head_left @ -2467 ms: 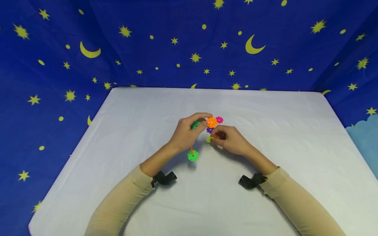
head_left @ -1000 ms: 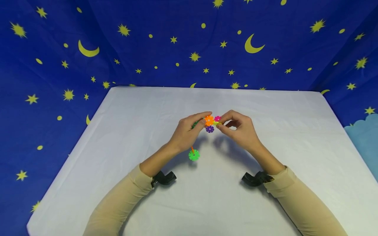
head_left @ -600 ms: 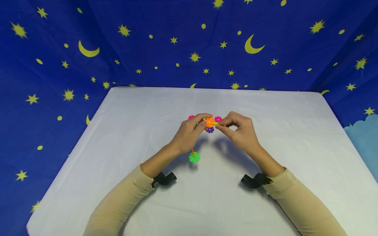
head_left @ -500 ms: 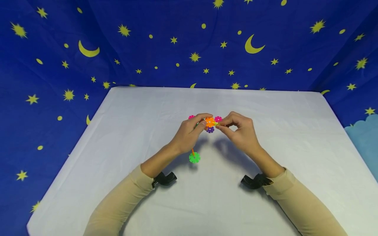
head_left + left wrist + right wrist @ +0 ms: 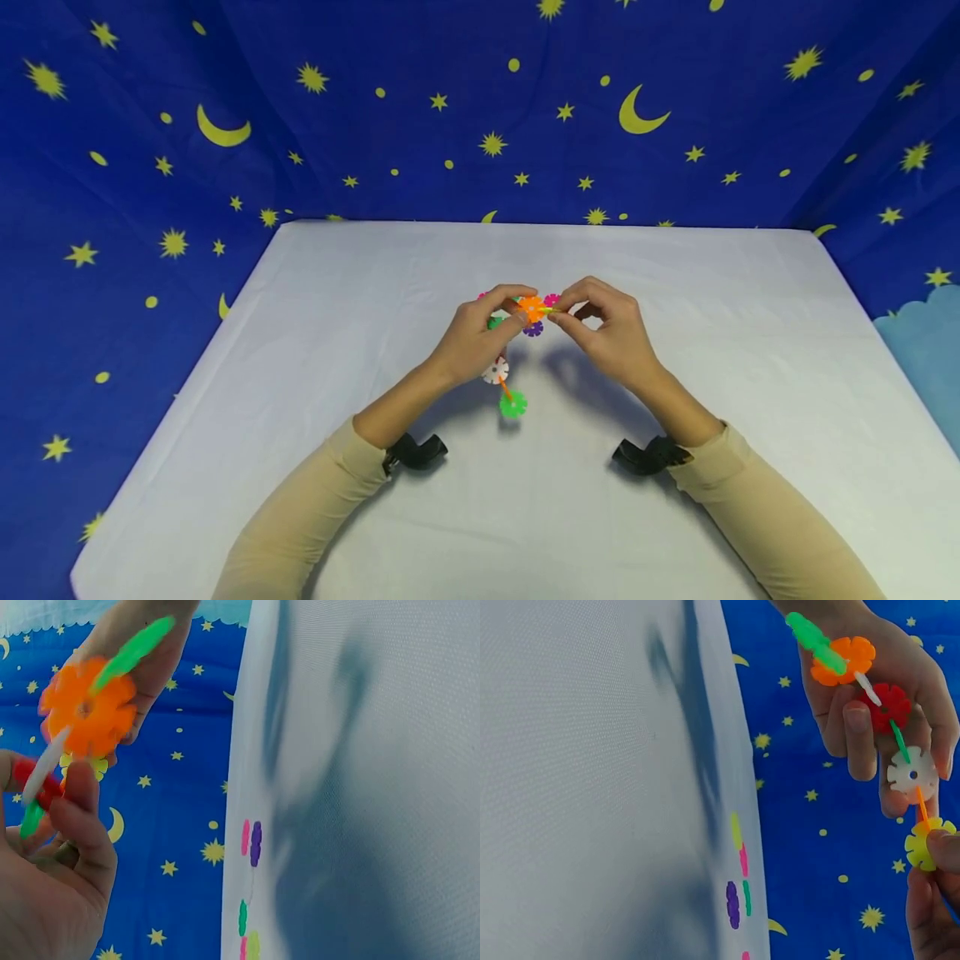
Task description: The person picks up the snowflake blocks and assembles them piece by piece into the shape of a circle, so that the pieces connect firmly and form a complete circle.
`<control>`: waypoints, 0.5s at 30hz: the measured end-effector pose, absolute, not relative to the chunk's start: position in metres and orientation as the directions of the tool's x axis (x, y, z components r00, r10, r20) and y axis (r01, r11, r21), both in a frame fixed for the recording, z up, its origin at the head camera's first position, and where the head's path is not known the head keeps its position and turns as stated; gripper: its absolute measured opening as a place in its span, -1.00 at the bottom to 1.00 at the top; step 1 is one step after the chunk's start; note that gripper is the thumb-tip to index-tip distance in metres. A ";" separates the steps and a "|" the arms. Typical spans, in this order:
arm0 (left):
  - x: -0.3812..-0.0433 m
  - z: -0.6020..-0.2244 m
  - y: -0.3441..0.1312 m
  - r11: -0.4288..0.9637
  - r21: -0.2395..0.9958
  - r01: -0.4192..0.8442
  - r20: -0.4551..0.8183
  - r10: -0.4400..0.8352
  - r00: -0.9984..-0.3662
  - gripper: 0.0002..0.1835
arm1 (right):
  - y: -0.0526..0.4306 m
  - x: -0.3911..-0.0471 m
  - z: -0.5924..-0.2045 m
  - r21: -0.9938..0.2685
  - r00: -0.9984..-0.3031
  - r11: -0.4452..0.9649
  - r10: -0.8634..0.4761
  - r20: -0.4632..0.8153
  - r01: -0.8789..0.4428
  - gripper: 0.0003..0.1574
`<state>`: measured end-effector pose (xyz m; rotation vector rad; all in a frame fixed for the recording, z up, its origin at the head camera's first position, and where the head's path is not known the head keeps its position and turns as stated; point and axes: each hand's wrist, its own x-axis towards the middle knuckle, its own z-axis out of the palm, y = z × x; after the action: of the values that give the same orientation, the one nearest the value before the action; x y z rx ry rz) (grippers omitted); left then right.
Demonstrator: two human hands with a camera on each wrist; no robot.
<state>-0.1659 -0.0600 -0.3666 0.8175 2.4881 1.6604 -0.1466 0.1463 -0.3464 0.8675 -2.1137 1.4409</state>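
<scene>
My left hand (image 5: pixel 476 335) holds a chain of slotted plastic discs, its upper end near the fingertips. An orange disc (image 5: pixel 531 309) faces up there. Below the palm hang a white disc (image 5: pixel 495 369) and a bright green disc (image 5: pixel 513 405) at the tail. Between thumb and finger, my right hand (image 5: pixel 609 321) pinches a yellow disc (image 5: pixel 921 844), whose edge meets an orange disc (image 5: pixel 923 807) seen edge-on in the right wrist view. A red disc (image 5: pixel 886 709) sits mid-chain. Fingers cover part of the chain.
Loose discs lie on the white-covered table (image 5: pixel 540 517) beyond and beneath the hands: purple (image 5: pixel 533 329), pink (image 5: pixel 552 299), dark green (image 5: pixel 496 322) and yellow (image 5: pixel 253 945) among them. A blue star-and-moon cloth (image 5: pixel 420 125) surrounds the table's back and sides.
My right hand has lifted the yellow disc from near the table and brought it up to the chain's orange disc. The chain's tail has swung right, bringing the white disc into view.
</scene>
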 end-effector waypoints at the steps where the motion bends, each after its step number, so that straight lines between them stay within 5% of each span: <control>1: -0.166 -0.367 -0.060 0.286 0.871 0.400 0.248 0.446 -0.860 -0.67 | 0.146 -0.146 -0.346 -0.666 -0.716 0.262 -0.254 0.650 -0.698 -0.78; 15: -0.166 -0.370 -0.059 0.284 0.871 0.400 0.246 0.454 -0.856 -0.65 | 0.145 -0.146 -0.348 -0.658 -0.707 0.261 -0.279 0.650 -0.707 -0.79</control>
<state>-0.1660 -0.0592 -0.3698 0.8248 2.4765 1.6568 -0.1461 0.1454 -0.3475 0.8955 -2.1341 1.4369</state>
